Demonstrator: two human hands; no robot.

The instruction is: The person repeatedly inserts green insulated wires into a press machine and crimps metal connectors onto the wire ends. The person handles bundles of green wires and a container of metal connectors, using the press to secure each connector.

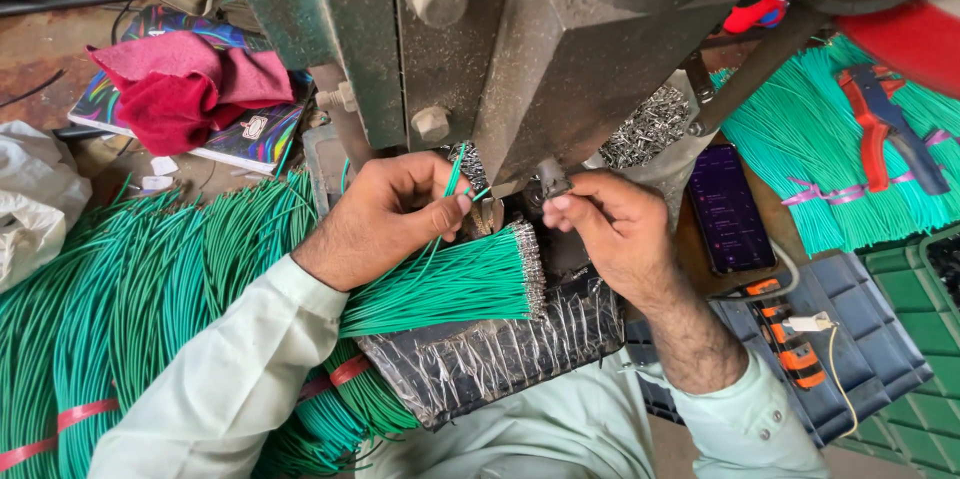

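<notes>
My left hand [385,217] pinches a single green wire [455,179] and holds its tip under the die of a big grey-green press [560,49]. Below that hand a fanned bundle of green wires [450,284] with bare metal ends lies on a foil-wrapped pad [480,359]. My right hand [610,224] is at the die from the right, thumb and forefinger closed on a small part that I cannot make out. Both forearms are in pale green sleeves.
Large bundles of green wire [120,309] lie at the left, more [810,139] at the right under red-blue pliers [885,124]. A phone [728,209] with a lit screen, a pile of metal terminals [645,124], red cloths [185,89], a dark case [850,339].
</notes>
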